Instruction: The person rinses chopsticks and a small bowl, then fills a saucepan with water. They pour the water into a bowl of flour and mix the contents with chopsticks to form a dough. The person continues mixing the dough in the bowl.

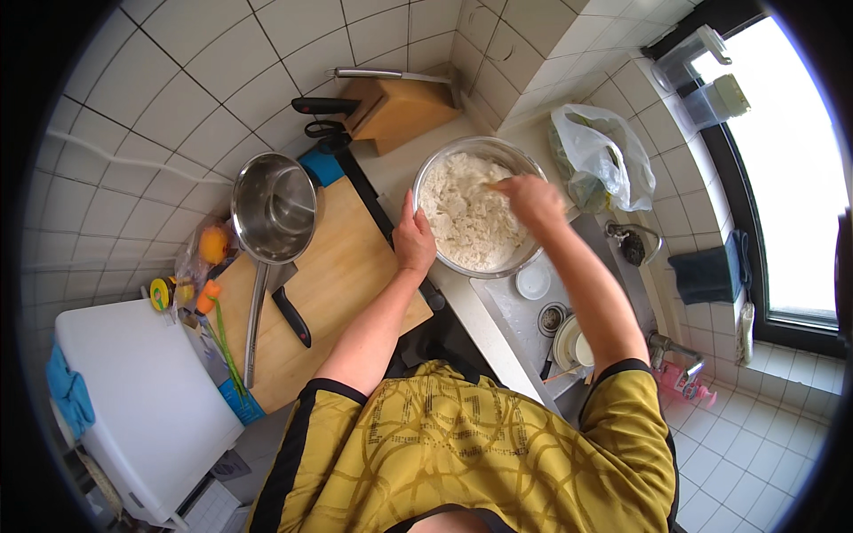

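A steel mixing bowl (pixel 481 272) holds shaggy, floury dough (pixel 466 213) in loose clumps. My left hand (pixel 414 241) steadies the bowl's left side, thumb at the rim and fingers against the outer wall. Over the bowl's right half, my right hand (pixel 536 201) grips a thin wooden stirring utensil (pixel 496 187). The hand is blurred and covers most of the utensil, so its exact kind is unclear. The lower end of the utensil reaches the dough.
Left of the bowl, a wooden cutting board (pixel 353 266) bears a steel saucepan (pixel 274 210), a black-handled knife (pixel 292 316), a carrot piece (pixel 208 296) and green onion (pixel 230 353). Behind stands a knife block (pixel 406 110). On the right are a plastic bag (pixel 606 156) and a sink (pixel 503 306) with dishes.
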{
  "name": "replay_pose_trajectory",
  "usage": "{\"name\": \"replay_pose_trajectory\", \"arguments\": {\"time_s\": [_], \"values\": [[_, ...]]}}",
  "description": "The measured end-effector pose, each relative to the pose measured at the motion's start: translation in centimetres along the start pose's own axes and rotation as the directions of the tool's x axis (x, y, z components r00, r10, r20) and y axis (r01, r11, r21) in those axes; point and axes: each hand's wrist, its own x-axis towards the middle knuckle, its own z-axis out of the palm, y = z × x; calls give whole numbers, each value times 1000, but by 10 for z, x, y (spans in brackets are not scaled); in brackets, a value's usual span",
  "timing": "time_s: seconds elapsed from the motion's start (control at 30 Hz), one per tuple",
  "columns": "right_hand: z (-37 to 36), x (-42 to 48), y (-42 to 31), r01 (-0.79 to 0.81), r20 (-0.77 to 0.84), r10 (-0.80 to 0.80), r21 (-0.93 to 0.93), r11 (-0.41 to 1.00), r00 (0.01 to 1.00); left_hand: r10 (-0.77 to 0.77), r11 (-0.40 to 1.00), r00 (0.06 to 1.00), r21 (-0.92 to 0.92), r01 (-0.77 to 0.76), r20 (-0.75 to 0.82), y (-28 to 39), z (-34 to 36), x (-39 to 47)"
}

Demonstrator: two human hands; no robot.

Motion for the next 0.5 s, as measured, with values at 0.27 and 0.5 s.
{"name": "replay_pose_trajectory", "arguments": {"time_s": [0.27, 0.5], "values": [[-10, -63, 31, 156, 195, -132, -114, 981, 972, -34, 999, 999, -7, 34, -16, 4, -2, 2], [-35, -16, -15, 250, 36, -247, -137, 959, 968, -14, 1000, 1000, -8, 13, -27, 0, 0, 2]]}}
